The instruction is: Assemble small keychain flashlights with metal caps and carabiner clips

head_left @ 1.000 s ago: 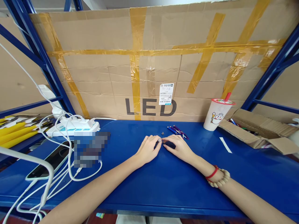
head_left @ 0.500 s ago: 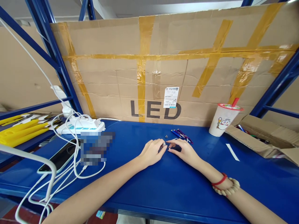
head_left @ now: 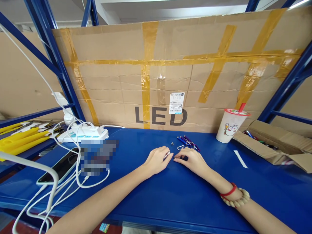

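My left hand (head_left: 158, 160) is curled above the blue tabletop (head_left: 156, 195), its fingers closed around a small shiny silvery-purple cylinder (head_left: 166, 155) that shows only in part. Close by on the right, my right hand (head_left: 192, 160) has thumb and index finger pinched together. Whatever lies between those fingertips is too small to make out. The two hands are slightly apart. Just beyond them lie several slim blue and purple pen-like pieces (head_left: 188, 143), a pale wire loop (head_left: 180, 148) and a tiny metal part (head_left: 172, 143).
A paper cup with a red straw (head_left: 229, 126) stands at the back right, beside an open cardboard box (head_left: 268, 152) and a white strip (head_left: 240, 159). On the left are a phone (head_left: 58, 167), tangled white cables and a power strip (head_left: 83, 135). Behind rises a large cardboard sheet (head_left: 117, 87).
My right thumb and index finger have closed together from a wider gap. More of the cylinder in my left hand shows. The view has shifted slightly.
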A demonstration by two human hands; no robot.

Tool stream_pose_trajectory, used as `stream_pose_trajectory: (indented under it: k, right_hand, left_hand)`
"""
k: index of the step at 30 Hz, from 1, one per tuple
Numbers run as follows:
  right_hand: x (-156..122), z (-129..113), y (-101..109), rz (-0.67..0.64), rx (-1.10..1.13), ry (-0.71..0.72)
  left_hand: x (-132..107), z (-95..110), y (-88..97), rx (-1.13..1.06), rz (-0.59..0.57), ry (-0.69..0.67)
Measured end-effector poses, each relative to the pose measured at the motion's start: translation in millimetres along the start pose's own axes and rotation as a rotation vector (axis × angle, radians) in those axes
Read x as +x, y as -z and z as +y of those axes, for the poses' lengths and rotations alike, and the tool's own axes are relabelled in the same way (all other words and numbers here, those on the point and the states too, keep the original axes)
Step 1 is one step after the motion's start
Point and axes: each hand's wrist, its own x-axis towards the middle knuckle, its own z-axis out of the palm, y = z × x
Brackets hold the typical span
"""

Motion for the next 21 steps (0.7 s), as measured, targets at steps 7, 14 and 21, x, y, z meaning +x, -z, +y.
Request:
stream_pose_trajectory:
  k: [7,14,21]
  right_hand:
    - [0,-4,1,0.265,0.076,-0.038]
    - [-1,-14,3,0.345,0.188,0.073]
    - [-3,-18,-1,0.274,0.254,0.087]
  left_hand:
    - [0,0,0.0,-0.008,-0.015,0.01]
    - [1,0,1.8,-0.065,-0.065,-0.028]
    - [1,1,2.4,-0.047,-0.116,-0.109]
